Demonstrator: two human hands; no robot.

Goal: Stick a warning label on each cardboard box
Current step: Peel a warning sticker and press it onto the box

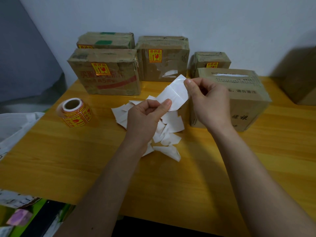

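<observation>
Both hands hold a white strip of label backing above the table, its white side toward me. My left hand pinches its lower end and my right hand pinches its upper edge. A roll of yellow-and-red warning labels stands at the left. Several cardboard boxes line the back: a front-left box, a box behind it, a middle box and a small right box each show a yellow label. The nearest right box shows no label on its visible faces.
A heap of white backing scraps lies on the yellow wooden table under my hands. A white plastic bag hangs over the left edge. A blurred cardboard box stands at the far right. Clutter lies below the table's front-left edge.
</observation>
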